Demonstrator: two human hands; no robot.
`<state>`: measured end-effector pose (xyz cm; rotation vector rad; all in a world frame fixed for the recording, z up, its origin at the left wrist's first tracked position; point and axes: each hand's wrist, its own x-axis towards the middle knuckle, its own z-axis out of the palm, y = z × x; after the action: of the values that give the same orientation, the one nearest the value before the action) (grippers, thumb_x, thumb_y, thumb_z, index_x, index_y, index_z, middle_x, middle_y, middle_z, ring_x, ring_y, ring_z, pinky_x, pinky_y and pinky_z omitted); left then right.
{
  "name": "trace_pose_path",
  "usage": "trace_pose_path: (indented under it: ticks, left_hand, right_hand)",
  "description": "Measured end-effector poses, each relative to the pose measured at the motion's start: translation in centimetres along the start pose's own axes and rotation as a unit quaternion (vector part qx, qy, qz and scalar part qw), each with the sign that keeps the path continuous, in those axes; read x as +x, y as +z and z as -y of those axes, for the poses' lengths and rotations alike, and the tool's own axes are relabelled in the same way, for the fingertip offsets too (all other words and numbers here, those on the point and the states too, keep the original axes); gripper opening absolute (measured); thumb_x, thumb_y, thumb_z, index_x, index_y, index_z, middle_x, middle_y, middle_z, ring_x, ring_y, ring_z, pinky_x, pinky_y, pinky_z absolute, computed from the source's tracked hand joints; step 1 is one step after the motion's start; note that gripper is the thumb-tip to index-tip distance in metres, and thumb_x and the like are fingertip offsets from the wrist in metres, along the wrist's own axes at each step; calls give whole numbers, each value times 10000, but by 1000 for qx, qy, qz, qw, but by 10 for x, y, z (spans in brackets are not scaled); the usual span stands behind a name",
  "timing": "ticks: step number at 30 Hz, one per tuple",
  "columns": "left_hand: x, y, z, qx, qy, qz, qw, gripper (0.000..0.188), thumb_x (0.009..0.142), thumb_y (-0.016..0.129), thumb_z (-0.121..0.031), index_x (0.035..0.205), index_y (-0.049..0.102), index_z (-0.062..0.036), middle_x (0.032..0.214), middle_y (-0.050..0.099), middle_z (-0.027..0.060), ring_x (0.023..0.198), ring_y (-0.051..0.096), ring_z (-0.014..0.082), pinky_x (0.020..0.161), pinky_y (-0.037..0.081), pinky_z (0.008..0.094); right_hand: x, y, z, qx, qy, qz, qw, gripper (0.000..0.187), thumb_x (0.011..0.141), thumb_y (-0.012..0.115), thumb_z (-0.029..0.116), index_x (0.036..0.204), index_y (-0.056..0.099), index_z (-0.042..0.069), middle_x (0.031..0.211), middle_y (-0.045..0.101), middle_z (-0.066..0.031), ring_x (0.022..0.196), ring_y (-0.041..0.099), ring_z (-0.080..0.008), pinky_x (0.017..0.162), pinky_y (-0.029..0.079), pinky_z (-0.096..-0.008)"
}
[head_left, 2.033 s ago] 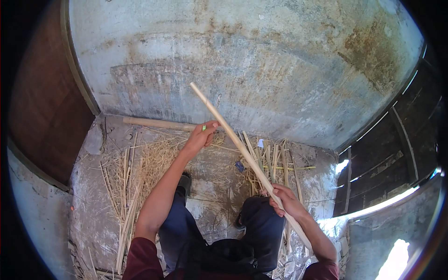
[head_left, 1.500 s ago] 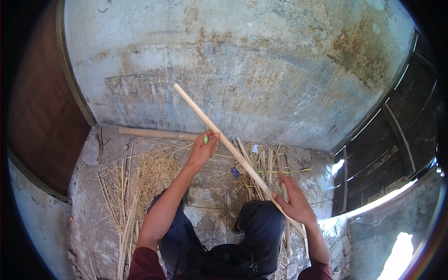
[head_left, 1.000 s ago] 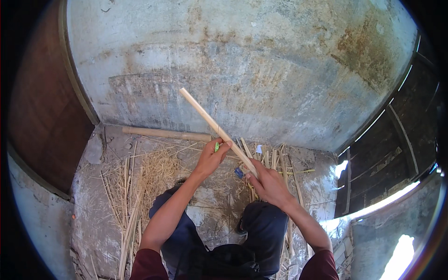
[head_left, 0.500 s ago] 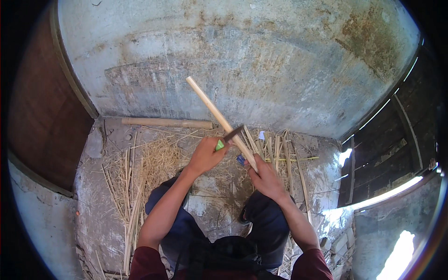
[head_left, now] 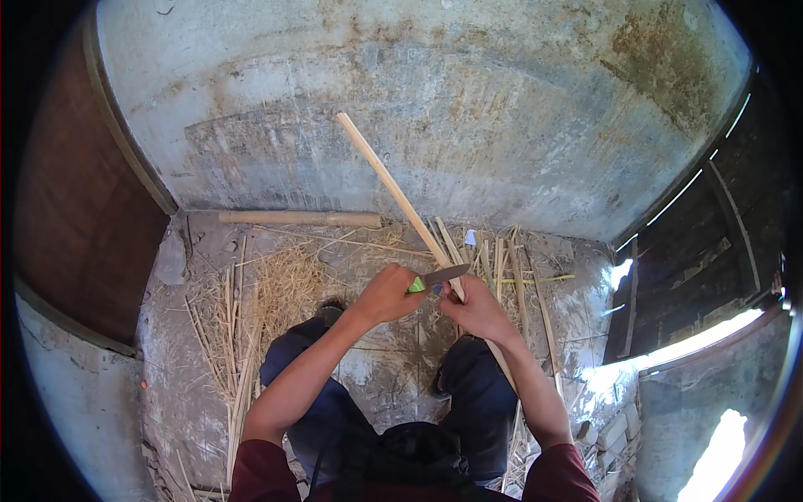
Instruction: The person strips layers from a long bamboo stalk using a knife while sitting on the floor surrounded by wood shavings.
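Your L hand (head_left: 386, 294): closed round knife (head_left: 441, 276), blade (head_left: 452, 272) across stick (head_left: 389, 180) | your R hand (head_left: 480, 313): closed round stick nr blade | shavings (head_left: 288, 280): floor (head_left: 376, 368), far L

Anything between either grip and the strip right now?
Left grip: yes, the knife it holds; the blade crosses the strip just above the right grip in the picture. Whether the blade touches, I can't tell. Right grip: nothing visible; it's closed on the strip.

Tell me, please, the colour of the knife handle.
The knife handle is bright green; the head view shows it.
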<state>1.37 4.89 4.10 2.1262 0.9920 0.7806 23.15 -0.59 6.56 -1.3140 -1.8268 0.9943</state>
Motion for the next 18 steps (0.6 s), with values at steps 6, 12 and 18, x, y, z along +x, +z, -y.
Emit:
trace_pose_path:
  ticks: [6, 12, 18]
  left_hand:
    - [4, 1, -15, 18, -62, 46, 997, 377, 903, 740, -282, 740, 706, 56, 739, 651, 312, 751, 683, 481, 694, 543, 526]
    - [1, 20, 1, 38, 49, 10, 998, 295, 902, 711, -205, 789, 709, 68, 722, 633, 307, 723, 656, 493, 661, 527, 523]
    - [2, 17, -7, 19, 8, 28, 999, 286, 900, 679, -211, 785, 721, 47, 729, 635, 310, 734, 659, 494, 668, 526, 536]
  right_hand:
    - [-3, -2, 16, -42, 35, 2, 998, 219, 809, 718, 62, 1003, 629, 14, 807, 586, -100, 760, 566, -226, 733, 466, -381]
    - [-2, 7, 11, -51, -17, -20, 998, 125, 815, 728, 31, 905, 642, 26, 720, 493, 44, 675, 454, -73, 603, 399, -302]
    - [-3, 7, 16, -38, -5, -11, 999, 145, 813, 741, 29, 943, 679, 11, 727, 511, 41, 691, 486, -73, 614, 410, -295]
